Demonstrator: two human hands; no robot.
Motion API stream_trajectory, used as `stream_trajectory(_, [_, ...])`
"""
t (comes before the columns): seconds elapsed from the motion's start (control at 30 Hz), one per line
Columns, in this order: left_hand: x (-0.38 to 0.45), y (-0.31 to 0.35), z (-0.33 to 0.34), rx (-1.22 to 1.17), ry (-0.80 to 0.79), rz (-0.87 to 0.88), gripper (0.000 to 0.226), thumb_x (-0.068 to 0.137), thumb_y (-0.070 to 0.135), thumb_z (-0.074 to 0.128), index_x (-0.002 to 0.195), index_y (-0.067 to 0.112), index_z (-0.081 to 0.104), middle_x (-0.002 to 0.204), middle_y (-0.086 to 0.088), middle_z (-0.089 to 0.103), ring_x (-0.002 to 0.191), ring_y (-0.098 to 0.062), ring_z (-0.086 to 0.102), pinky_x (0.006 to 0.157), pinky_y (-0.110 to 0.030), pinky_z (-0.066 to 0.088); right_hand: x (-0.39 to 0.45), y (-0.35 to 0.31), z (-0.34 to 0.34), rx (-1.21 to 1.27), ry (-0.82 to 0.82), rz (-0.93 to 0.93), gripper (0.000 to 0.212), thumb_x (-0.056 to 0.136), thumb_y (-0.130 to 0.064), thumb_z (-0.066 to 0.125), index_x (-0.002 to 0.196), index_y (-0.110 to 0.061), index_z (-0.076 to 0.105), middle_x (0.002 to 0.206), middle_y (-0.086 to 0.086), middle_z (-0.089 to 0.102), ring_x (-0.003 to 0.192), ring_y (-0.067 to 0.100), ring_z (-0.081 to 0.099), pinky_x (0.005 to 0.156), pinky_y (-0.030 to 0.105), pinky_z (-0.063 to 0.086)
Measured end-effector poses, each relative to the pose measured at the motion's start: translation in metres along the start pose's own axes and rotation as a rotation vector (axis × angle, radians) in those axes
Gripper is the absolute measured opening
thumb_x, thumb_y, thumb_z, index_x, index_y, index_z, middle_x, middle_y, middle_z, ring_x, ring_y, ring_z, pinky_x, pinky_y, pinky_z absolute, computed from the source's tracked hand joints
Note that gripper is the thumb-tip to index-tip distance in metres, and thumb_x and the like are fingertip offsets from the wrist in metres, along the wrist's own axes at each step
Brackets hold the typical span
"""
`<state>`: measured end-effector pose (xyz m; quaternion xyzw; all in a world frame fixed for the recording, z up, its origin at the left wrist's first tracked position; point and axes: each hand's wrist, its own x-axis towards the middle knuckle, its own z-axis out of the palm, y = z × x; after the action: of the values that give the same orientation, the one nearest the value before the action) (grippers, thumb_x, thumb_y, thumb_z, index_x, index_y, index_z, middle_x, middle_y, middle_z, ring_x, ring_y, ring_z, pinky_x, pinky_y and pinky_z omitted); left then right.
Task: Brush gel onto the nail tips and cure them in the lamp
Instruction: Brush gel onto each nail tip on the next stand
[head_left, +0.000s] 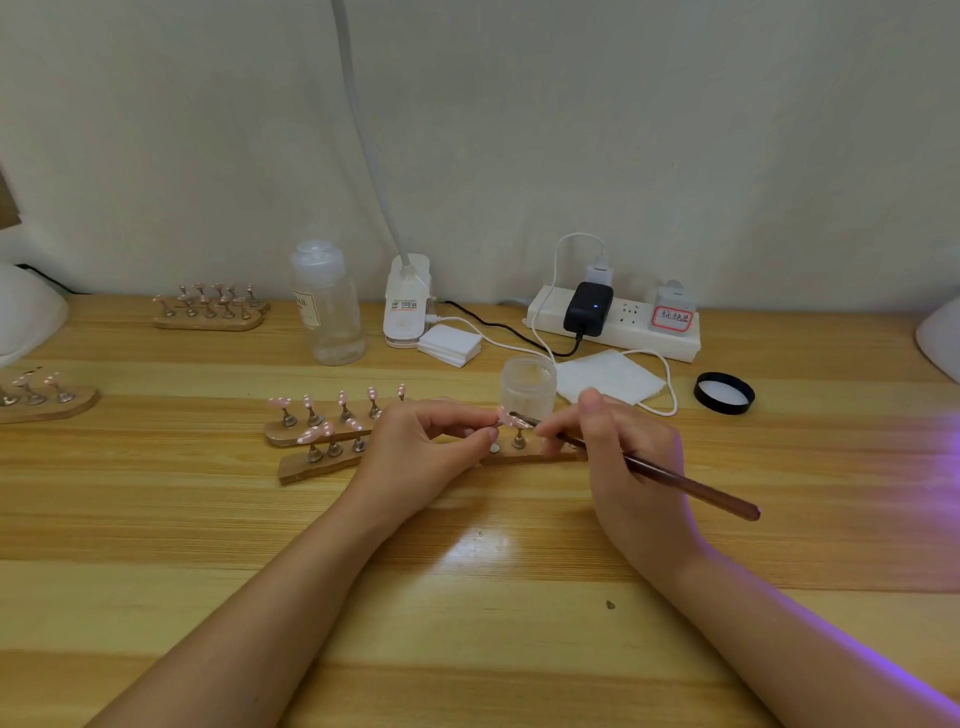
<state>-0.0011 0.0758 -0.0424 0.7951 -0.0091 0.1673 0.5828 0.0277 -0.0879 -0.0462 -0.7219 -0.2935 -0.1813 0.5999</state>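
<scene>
My left hand (426, 457) pinches a small stand that carries a pink nail tip (508, 417), lifted just above a wooden holder strip (322, 467). My right hand (623, 457) grips a brown gel brush (691, 486) like a pen; its bristle end lies on that nail tip. Several more pink tips on metal stands sit on the two strips (311, 434) to the left of my hands. An open gel jar (527, 387) stands right behind the brush tip. A white curing lamp (940, 338) shows at the right edge, with purple light spilling over the table.
Black jar lid (723, 393) and a white wipe (610, 382) lie right of the jar. Behind stand a clear bottle (327, 306), a clip lamp base (408, 301), a pad stack (449, 345) and a power strip (618, 322) with cables. More tip holders (208, 312) (47, 400) sit at left.
</scene>
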Motion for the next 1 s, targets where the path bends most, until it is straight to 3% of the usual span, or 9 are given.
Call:
stream_trajectory(0.1, [0.0, -0.0001, 0.0002, 0.008, -0.003, 0.01, 0.023, 0.075, 0.003, 0.07, 0.079, 0.025, 0.074, 0.081, 0.007, 0.073, 0.076, -0.005, 0.064, 0.07, -0.022, 0.054, 0.0034, 0.0003, 0.0034, -0.062, -0.037, -0.001, 0.04, 0.09, -0.041, 0.035, 0.073, -0.027, 0.067, 0.07, -0.009, 0.064, 0.071, 0.01, 0.06, 0.07, 0.031, 0.047])
stream_trajectory(0.23, [-0.0003, 0.0006, -0.0005, 0.007, -0.01, 0.024, 0.037, 0.075, 0.003, 0.071, 0.067, 0.039, 0.072, 0.075, 0.016, 0.071, 0.07, 0.001, 0.062, 0.066, -0.015, 0.052, 0.005, -0.0002, 0.0061, -0.087, -0.059, 0.002, 0.038, 0.09, -0.042, 0.035, 0.076, -0.027, 0.068, 0.068, -0.007, 0.065, 0.072, 0.012, 0.061, 0.068, 0.04, 0.049])
stream_trajectory(0.43, [0.0004, -0.0009, 0.0004, 0.001, 0.004, 0.002, 0.032, 0.074, 0.003, 0.072, 0.07, 0.035, 0.072, 0.075, 0.014, 0.071, 0.071, 0.0, 0.062, 0.067, -0.018, 0.054, 0.0021, -0.0014, 0.0037, -0.032, -0.038, 0.017, 0.042, 0.09, -0.043, 0.035, 0.069, -0.025, 0.068, 0.063, -0.006, 0.064, 0.069, 0.014, 0.062, 0.07, 0.044, 0.05])
stream_trajectory(0.5, [0.0003, -0.0007, 0.0004, -0.006, -0.003, 0.006, 0.03, 0.074, 0.002, 0.071, 0.074, 0.032, 0.073, 0.076, 0.013, 0.072, 0.071, -0.001, 0.062, 0.067, -0.017, 0.053, -0.0001, -0.0007, 0.0016, -0.009, -0.034, 0.044, 0.045, 0.088, -0.045, 0.035, 0.066, -0.024, 0.068, 0.062, -0.004, 0.065, 0.067, 0.014, 0.063, 0.07, 0.041, 0.051])
stream_trajectory(0.67, [0.0007, -0.0004, 0.0005, -0.014, -0.009, 0.004, 0.027, 0.075, 0.001, 0.07, 0.076, 0.028, 0.073, 0.076, 0.014, 0.072, 0.07, -0.001, 0.062, 0.067, -0.017, 0.052, -0.0013, -0.0002, -0.0003, 0.064, 0.01, 0.043, 0.044, 0.089, -0.043, 0.035, 0.064, -0.026, 0.067, 0.06, 0.001, 0.065, 0.061, 0.009, 0.062, 0.064, 0.02, 0.046])
stream_trajectory(0.87, [0.0005, 0.0, 0.0007, 0.004, -0.007, 0.013, 0.023, 0.075, 0.002, 0.07, 0.076, 0.025, 0.074, 0.079, 0.004, 0.072, 0.071, -0.007, 0.062, 0.07, -0.026, 0.054, 0.0028, 0.0004, 0.0053, -0.022, -0.028, 0.049, 0.042, 0.09, -0.045, 0.032, 0.076, -0.027, 0.067, 0.067, -0.007, 0.066, 0.073, 0.007, 0.062, 0.069, 0.022, 0.047])
stream_trajectory(1.0, [0.0004, -0.0001, 0.0001, 0.0, -0.001, 0.017, 0.032, 0.075, 0.002, 0.071, 0.071, 0.033, 0.072, 0.076, 0.008, 0.072, 0.072, -0.006, 0.062, 0.07, -0.026, 0.054, 0.0034, 0.0004, 0.0065, -0.007, -0.032, 0.064, 0.043, 0.089, -0.046, 0.033, 0.074, -0.026, 0.068, 0.066, -0.006, 0.066, 0.072, 0.007, 0.063, 0.069, 0.024, 0.047])
